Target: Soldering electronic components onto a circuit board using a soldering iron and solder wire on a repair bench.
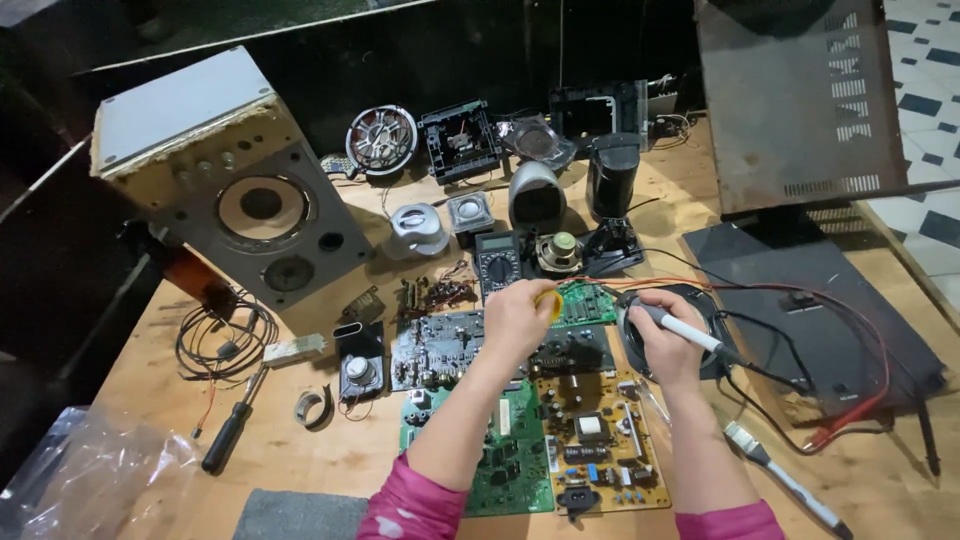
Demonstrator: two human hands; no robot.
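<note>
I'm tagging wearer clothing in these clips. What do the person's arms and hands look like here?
Both forearms are bare, with bright pink sleeves pushed up near the elbows; the left sleeve has pale spots, while the right sleeve looks plain. Left hand and right hand wear no gloves.

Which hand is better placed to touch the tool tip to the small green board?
Probably the right hand: it already grips the white-handled soldering iron just beside the small green board. The left hand holds a small yellow item there.
</note>
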